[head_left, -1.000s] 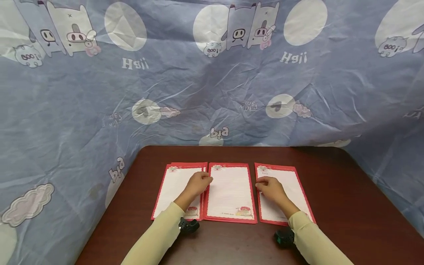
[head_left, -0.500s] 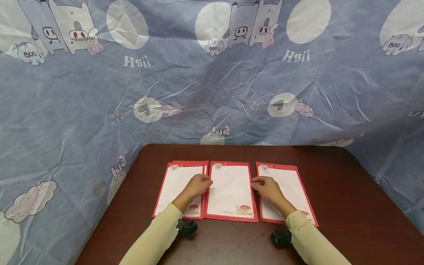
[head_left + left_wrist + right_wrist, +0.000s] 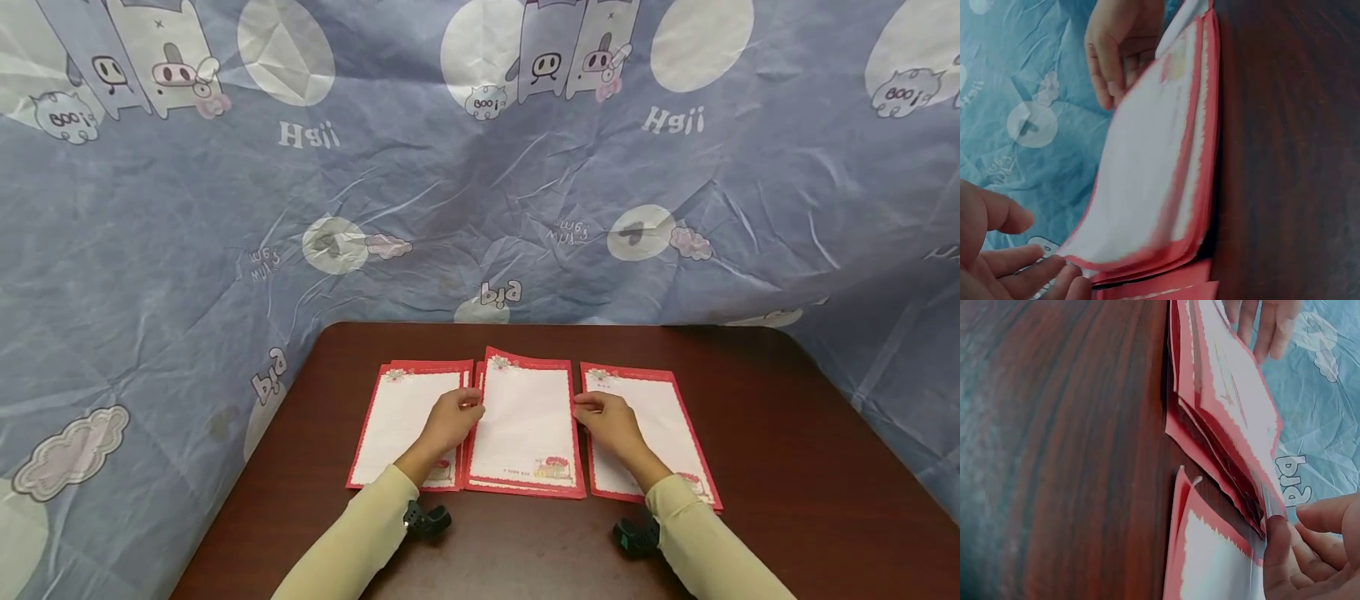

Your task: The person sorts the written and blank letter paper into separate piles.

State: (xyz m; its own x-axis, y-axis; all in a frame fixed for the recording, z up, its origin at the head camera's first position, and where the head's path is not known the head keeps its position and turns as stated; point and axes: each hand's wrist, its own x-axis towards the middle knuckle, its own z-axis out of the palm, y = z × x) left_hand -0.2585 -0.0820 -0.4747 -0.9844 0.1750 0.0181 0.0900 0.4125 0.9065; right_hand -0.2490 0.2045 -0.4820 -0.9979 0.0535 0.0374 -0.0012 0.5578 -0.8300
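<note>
In the head view, three piles of red-bordered white paper lie in a row on a dark brown table. The top sheet of paper in the middle pile is raised and bowed, its upper left corner lifted. My left hand is at its left edge; in the left wrist view the fingertips touch the sheet's edge while the thumb stands apart. At the right edge, my right hand pinches the sheet, seen between thumb and fingers in the right wrist view.
The left pile lies partly under my left forearm, the right pile under my right hand. A printed blue cloth hangs behind the table's far edge. A dark wrist device sits on each arm.
The middle pile's top sheet has risen from flat, its top edge now skewed above the sheets below. My right hand has moved left to that sheet's edge. My left fingers have parted slightly.
</note>
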